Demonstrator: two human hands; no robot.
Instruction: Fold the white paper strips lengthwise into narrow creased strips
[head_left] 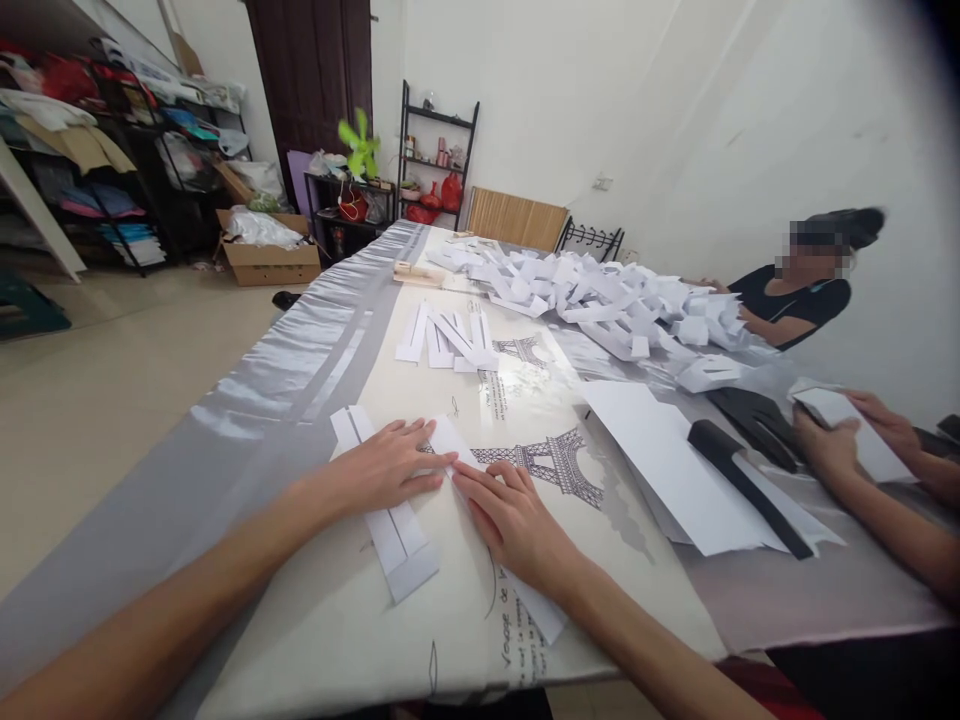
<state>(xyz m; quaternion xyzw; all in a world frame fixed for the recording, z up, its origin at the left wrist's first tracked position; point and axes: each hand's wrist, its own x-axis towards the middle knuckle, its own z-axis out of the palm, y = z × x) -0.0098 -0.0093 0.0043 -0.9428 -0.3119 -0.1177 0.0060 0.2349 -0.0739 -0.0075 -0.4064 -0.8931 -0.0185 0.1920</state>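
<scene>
A folded white paper strip (452, 438) lies on the table in front of me, and its near end comes out below my right wrist. My left hand (391, 467) rests flat with fingers spread, its fingertips on the strip's far part. Against the same strip presses my right hand (517, 520), fingers stretched out and their tips close to the left ones. Another paper strip with dark lines (401, 540) passes beneath my left hand. Farther up the table, several folded paper strips (450, 338) lie overlapping.
A large heap of folded white paper (592, 290) covers the far right. To the right, white sheets (652, 450) lie under a black strip-like object (750, 490). A co-worker's hands (832, 440) hold white paper; another person (795, 290) sits beyond. A cardboard box (270, 262) stands on the floor.
</scene>
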